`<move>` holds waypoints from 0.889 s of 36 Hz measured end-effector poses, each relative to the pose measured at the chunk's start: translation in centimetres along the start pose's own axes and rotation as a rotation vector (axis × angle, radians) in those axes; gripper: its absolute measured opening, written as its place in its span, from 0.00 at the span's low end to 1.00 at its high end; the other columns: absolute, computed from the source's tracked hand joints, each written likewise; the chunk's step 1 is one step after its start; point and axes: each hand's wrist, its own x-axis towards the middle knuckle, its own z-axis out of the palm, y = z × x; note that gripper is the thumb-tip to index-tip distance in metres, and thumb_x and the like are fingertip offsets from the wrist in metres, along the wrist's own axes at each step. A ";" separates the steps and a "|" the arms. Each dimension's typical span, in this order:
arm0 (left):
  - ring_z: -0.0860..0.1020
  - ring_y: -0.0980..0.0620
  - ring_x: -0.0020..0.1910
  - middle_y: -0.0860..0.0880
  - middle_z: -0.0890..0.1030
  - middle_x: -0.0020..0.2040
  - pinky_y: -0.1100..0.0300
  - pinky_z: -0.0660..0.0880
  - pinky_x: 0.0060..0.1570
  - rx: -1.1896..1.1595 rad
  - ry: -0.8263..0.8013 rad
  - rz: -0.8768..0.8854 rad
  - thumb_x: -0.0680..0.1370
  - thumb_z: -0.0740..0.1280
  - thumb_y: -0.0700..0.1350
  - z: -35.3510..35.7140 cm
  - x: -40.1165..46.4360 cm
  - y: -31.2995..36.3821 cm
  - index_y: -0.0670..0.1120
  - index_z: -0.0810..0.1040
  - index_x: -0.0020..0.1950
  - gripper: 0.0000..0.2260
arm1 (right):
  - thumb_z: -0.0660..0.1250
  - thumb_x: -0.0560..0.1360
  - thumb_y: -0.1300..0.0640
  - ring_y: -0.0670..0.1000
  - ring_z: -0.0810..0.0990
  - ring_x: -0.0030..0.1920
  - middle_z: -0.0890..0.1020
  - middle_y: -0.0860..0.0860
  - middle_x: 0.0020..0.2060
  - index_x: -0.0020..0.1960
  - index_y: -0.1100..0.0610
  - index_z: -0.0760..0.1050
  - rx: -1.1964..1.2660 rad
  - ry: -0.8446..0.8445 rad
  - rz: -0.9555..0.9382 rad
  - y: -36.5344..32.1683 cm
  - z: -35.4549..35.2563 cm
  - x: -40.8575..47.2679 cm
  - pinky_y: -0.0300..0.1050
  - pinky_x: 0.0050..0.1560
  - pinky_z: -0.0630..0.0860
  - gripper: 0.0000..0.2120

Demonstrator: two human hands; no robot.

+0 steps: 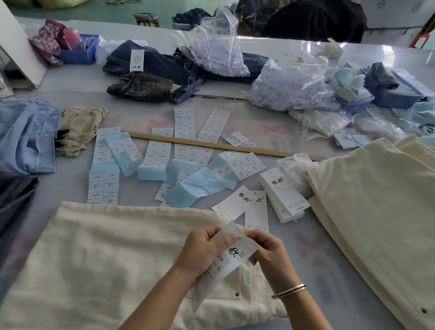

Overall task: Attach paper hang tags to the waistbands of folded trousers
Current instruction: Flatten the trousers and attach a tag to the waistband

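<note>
Both forearms are bare right up to the bottom edge of the view, with no sleeves or cuffs showing. The right hand (267,249) has thin metal bangles (289,291) at the wrist, silver-toned with a pinkish tint, sitting close together. The left hand (204,247) has a plain wrist. No gloves; no rings can be made out on the fingers (221,239).

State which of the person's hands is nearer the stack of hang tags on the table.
Right. The right hand lies below the stack of hang tags; the left hand is farther left. Both pinch one hang tag.
</note>
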 end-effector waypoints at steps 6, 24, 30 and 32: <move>0.79 0.56 0.31 0.50 0.84 0.34 0.58 0.75 0.33 0.276 0.106 0.122 0.74 0.73 0.48 -0.4 0.3 -0.7 0.46 0.82 0.38 0.08 | 0.58 0.79 0.67 0.50 0.70 0.29 0.74 0.61 0.32 0.46 0.62 0.80 -0.048 -0.016 0.051 -0.7 -0.1 -0.4 0.36 0.29 0.68 0.11; 0.72 0.58 0.27 0.52 0.77 0.27 0.66 0.67 0.28 0.556 0.147 0.210 0.76 0.69 0.52 2.4 0.5 -3.1 0.47 0.74 0.32 0.15 | 0.60 0.77 0.71 0.40 0.71 0.29 0.76 0.51 0.31 0.62 0.49 0.73 -0.127 0.052 0.072 0.9 -1.1 -1.9 0.30 0.34 0.70 0.22; 0.69 0.55 0.28 0.50 0.73 0.27 0.56 0.69 0.32 0.494 0.034 0.191 0.77 0.69 0.51 3.7 1.1 -3.5 0.43 0.72 0.32 0.18 | 0.69 0.74 0.63 0.48 0.82 0.41 0.85 0.51 0.38 0.46 0.52 0.82 -0.140 0.223 0.032 1.7 -2.4 -1.8 0.43 0.45 0.79 0.07; 0.69 0.55 0.28 0.48 0.73 0.27 0.55 0.69 0.32 0.502 -0.006 0.186 0.77 0.68 0.52 4.3 1.2 -3.8 0.42 0.72 0.33 0.18 | 0.70 0.73 0.65 0.48 0.82 0.41 0.85 0.51 0.39 0.42 0.54 0.82 -0.151 0.295 0.030 2.0 -2.9 -1.5 0.43 0.44 0.80 0.07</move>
